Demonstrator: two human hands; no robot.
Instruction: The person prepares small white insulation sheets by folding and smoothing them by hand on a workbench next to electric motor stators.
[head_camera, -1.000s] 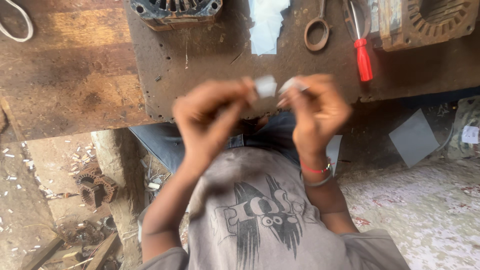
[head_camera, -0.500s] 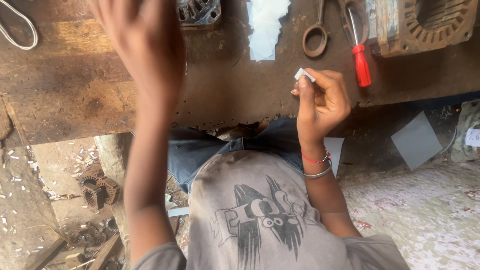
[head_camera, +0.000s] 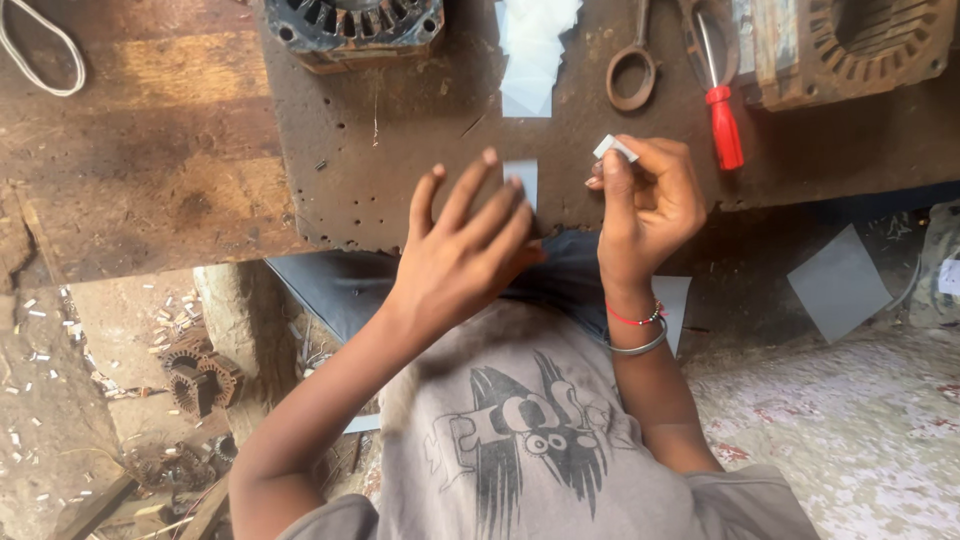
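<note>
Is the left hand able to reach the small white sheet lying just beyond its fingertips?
Probably yes. The left hand is open with nothing held, and the small white sheet lies uncovered on the workbench, nothing between.

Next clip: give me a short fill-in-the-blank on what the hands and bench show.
1. The right hand pinches a small folded ____ strip.
2. The left hand is open and holds ____.
3. The screwdriver on the workbench has a ____ handle.

Missing words: white; nothing; red
</note>
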